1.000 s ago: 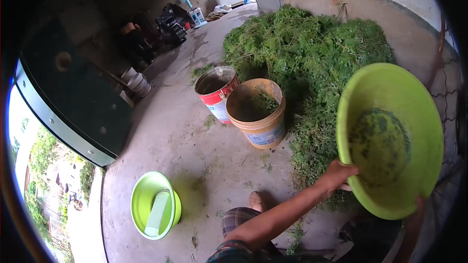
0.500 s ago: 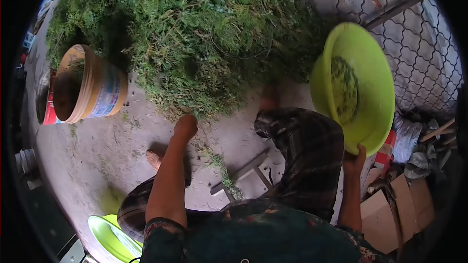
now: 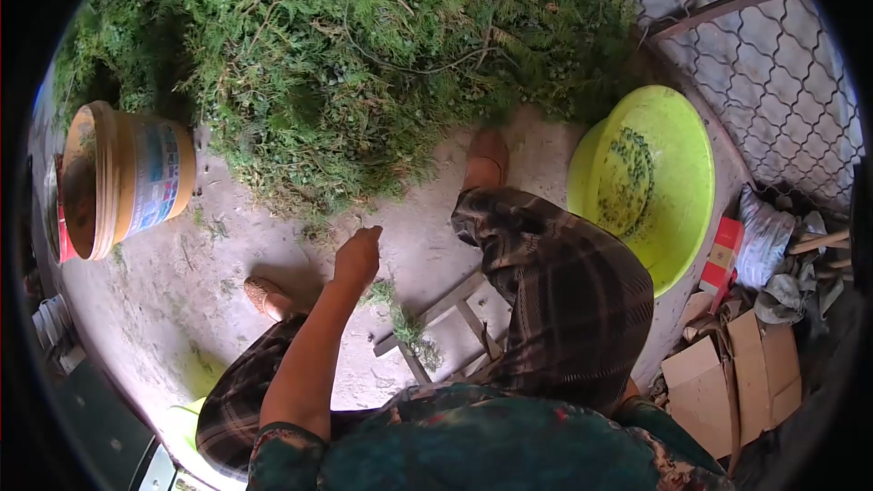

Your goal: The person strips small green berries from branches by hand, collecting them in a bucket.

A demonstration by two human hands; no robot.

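Observation:
My left hand [image 3: 356,255] hangs over the floor in front of the pile, its fingers closed together. Whatever they may hold is too small to make out. Just ahead of it lies a big heap of cut green conifer branches [image 3: 364,64] with small bluish cones among them. My right hand is out of sight behind my right knee; only a bit of forearm [image 3: 631,389] shows. Beyond that knee is a lime-green basin [image 3: 687,173] with a scatter of small dark green bits [image 3: 623,184] on its bottom.
Two buckets stand at the left, the nearer one yellow [image 3: 164,173]. A low wooden frame [image 3: 446,309] with a green sprig [image 3: 414,335] is between my legs. Flattened cardboard [image 3: 700,391] and a red box [image 3: 725,250] lie at right, below wire mesh [image 3: 773,64].
My right hand has let go of the basin's rim and dropped behind my knee. The basin sits lower and less tilted. My left hand stays closed near the heap.

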